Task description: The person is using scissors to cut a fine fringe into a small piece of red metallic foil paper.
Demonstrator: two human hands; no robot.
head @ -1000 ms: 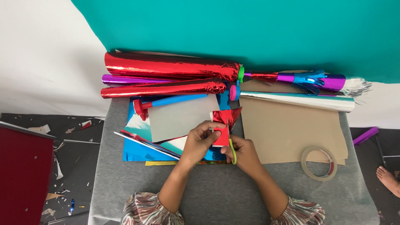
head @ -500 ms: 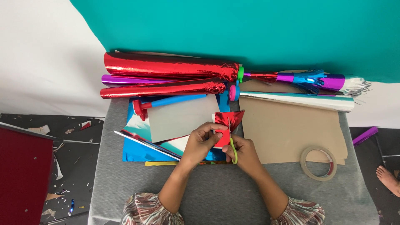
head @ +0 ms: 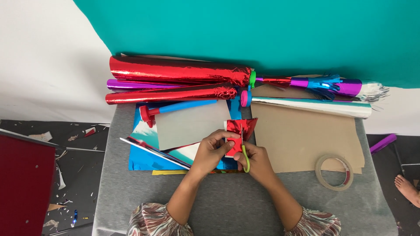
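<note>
We note the left hand [head: 213,150] pinching red foil [head: 235,143]; the right hand [head: 256,159] grips scissors [head: 245,158]. Fingers sit beside the blades and risk a nick.

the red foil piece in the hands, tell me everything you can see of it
The red foil piece is small, shiny and crinkled, with a flatter, duller red part lower down. It is held above the grey table, over the stack of coloured sheets. The left hand pinches its left edge; the right hand works green-handled scissors at its lower edge.
</note>
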